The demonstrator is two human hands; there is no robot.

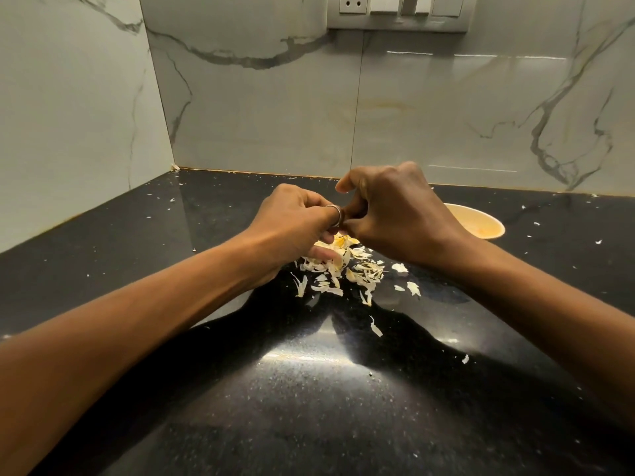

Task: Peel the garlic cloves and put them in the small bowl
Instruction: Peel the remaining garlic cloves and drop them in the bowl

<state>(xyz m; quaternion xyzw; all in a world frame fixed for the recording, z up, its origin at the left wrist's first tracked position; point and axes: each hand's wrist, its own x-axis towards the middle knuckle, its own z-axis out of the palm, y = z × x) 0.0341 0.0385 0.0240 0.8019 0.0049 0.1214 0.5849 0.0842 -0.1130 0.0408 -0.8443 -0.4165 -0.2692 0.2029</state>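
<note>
A: Garlic clove (pixel 341 232), where?

B: Up off the counter, pinched between both hands at the middle of the frame. Only a pale sliver shows, the rest is hidden by fingers.

A: Left hand (pixel 295 218)?

B: Knuckles up, fingers curled tight, tips on the clove. Ring (pixel 335 213) on one finger. The lowest finger sticks out lower, just above the skins.

A: Right hand (pixel 395 214)?

B: Also curled in, back of the hand to the camera, fingertips meeting the left hand's at the clove. The two hands touch there. Forefinger knuckle is bent up high.

A: Below them?

B: A heap of garlic skins (pixel 347 273), white and yellowish, right under the hands on the black counter (pixel 309 389). Stray flakes spread toward the camera and out to the right, tiny bits near the back edge too.

A: Small bowl (pixel 481 223)?

B: Cream coloured, on the counter behind the right wrist, partly covered by it. Near the hands, not touching. Inside looks orange-tinted, cannot tell what is in it.

A: Rest?

B: Both bare forearms come in from the bottom corners. Veined marble wall tiles (pixel 275 115) at back and left, a switch plate (pixel 398 12) at the top edge.
</note>
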